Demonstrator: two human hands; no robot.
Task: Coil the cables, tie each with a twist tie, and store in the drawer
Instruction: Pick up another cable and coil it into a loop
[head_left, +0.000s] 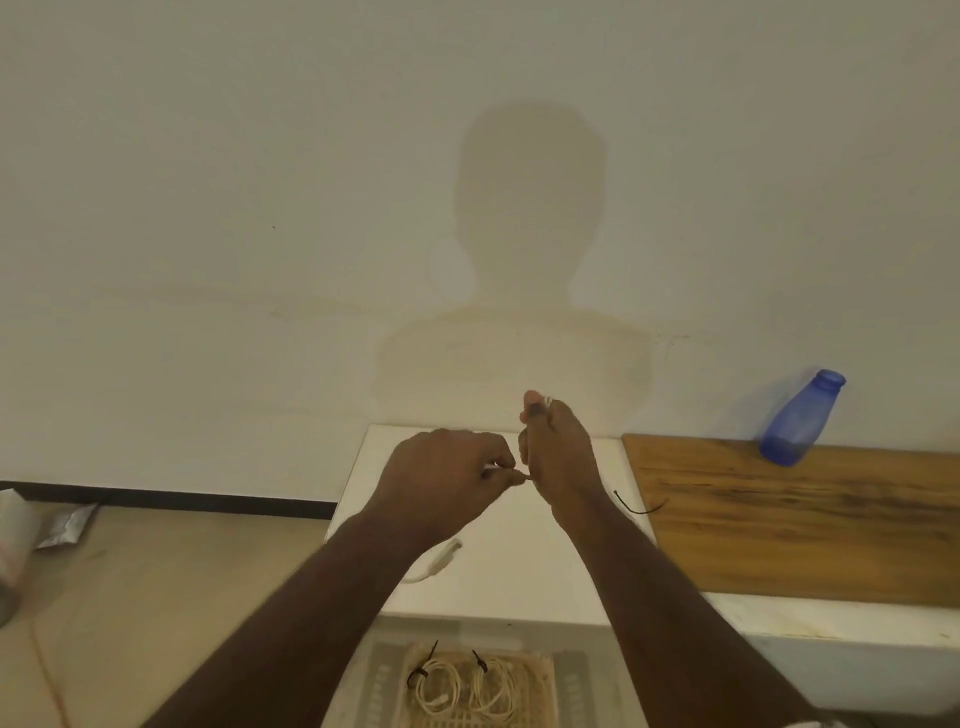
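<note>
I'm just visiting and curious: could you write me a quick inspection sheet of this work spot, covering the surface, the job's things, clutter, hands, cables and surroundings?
Surface: white cabinet top; wooden board beside it.
Job's things: two tied cable coils lie in the open drawer; a spare black twist tie lies on the top.
Clutter: blue bottle on the board.
Grips: left hand pinches a white cable; right hand holds its loops.
Cables: the white cable's plug end rests on the top.
Surroundings: bare wall, a packet on the floor.

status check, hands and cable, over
Both hands, left hand and right hand, gripping white cable. Two tied coils in drawer. Spare twist tie on top. Nothing blocking.
</note>
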